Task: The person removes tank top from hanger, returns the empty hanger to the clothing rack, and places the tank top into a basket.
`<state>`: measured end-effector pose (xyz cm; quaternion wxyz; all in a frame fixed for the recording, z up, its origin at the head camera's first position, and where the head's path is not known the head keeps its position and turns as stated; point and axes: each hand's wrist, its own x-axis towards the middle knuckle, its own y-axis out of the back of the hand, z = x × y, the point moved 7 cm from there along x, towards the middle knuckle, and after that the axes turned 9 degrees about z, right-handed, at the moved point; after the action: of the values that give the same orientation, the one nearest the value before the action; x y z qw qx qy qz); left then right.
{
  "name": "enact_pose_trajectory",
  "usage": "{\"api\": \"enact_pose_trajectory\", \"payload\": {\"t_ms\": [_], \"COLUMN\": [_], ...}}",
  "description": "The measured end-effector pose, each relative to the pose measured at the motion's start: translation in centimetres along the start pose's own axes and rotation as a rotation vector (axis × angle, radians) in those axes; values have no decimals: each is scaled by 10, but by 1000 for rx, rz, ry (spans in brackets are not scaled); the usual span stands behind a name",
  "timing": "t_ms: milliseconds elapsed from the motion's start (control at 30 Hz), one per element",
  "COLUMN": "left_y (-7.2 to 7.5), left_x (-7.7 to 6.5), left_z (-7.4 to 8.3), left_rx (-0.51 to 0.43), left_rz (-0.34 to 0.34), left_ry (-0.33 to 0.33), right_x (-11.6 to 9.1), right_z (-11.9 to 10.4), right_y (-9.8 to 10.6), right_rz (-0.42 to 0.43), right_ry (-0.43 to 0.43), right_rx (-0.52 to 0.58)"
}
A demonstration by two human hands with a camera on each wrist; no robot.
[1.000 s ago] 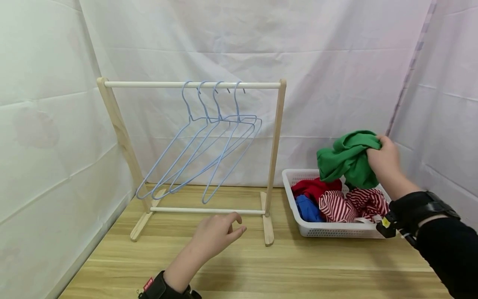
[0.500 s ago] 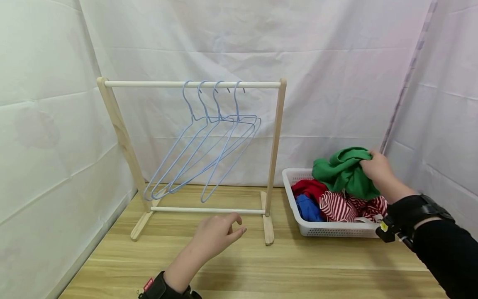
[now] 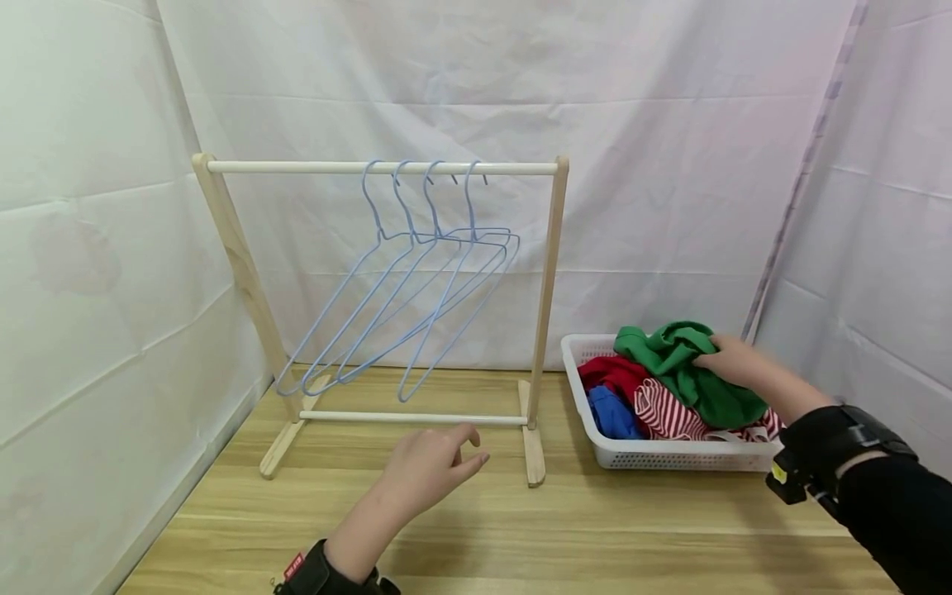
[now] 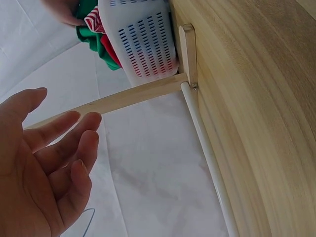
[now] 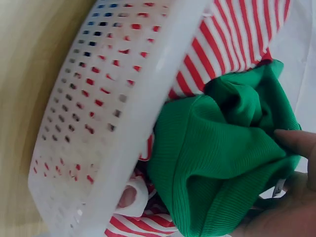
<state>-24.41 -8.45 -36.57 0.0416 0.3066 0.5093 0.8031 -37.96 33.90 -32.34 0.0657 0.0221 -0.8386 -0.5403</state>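
Observation:
My right hand (image 3: 732, 364) pinches a crumpled green garment (image 3: 673, 351) between thumb and fingers. The green ribbed cloth lies on top of the other clothes in a white perforated basket (image 3: 692, 457), seen close up in the right wrist view. Under and beside it are a red-and-white striped garment (image 3: 665, 411), a red garment (image 3: 616, 376) and a blue garment (image 3: 613, 413). My left hand (image 3: 427, 471) hovers above the table in front of the rack, fingers loosely bent and holding nothing. In the left wrist view, that hand (image 4: 49, 168) has its palm showing.
A wooden rack (image 3: 551, 289) with a white top bar stands left of the basket. Several light blue wire hangers (image 3: 468, 198) hang from the bar, their bodies overlapping. White cloth walls (image 3: 669, 165) enclose the back and sides of the wooden table (image 3: 595, 529).
My right hand has lowered the green garment from above the basket onto the clothes inside it. The left hand has stayed in place. The hangers sway slightly.

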Motion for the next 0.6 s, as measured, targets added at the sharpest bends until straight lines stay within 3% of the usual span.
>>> {"api": "enact_pose_trajectory", "payload": {"t_ms": [300, 600], "left_y": [2, 4], "left_x": [-1, -1], "left_z": [0, -3], "left_rx": [-2, 17], "left_rz": [-8, -28], "left_ry": [9, 11], "right_x": [-15, -29], "right_z": [-11, -14], "right_y": [-15, -25], "right_rz": [-4, 59], "right_ry": [57, 66], "right_rx": [-142, -248]}}
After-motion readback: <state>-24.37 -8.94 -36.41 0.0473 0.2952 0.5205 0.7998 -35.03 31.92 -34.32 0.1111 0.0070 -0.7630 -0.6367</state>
